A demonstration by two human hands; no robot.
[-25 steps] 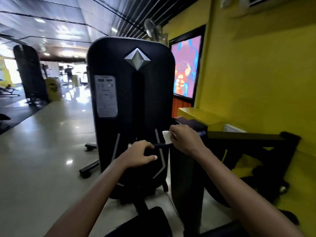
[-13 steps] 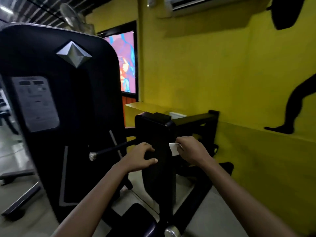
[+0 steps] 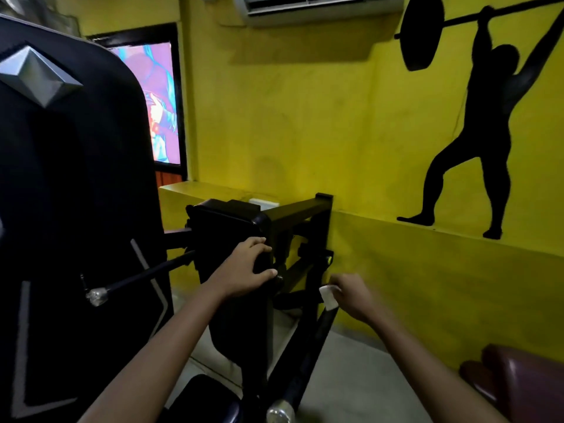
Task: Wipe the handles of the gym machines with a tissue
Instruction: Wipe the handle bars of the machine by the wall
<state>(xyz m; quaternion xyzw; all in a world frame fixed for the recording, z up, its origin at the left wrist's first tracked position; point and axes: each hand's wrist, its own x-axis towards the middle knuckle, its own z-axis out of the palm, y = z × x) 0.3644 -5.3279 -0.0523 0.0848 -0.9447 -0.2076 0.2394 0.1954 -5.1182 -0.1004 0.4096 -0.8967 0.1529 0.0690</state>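
My right hand [image 3: 352,296] pinches a folded white tissue [image 3: 328,297] and presses it on the upper part of the right black handle bar [image 3: 308,361], which slopes down to a chrome end cap [image 3: 279,413]. My left hand [image 3: 248,268] grips the right edge of the black chest pad [image 3: 225,239] in the middle of the machine. The left handle bar [image 3: 143,274] juts left from behind the pad and ends in a chrome cap [image 3: 97,296]; neither hand touches it.
The machine's tall black weight-stack cover [image 3: 76,193] fills the left. A yellow wall [image 3: 305,132] with a ledge stands close behind the machine, with an air conditioner [image 3: 317,7] above. A maroon padded bench [image 3: 518,377] sits at lower right. A black seat [image 3: 201,401] lies below.
The view has swung right. My right hand has carried the tissue from the bar beside the pad to the right handle bar. My left hand has left the left handle and now grips the pad's edge.
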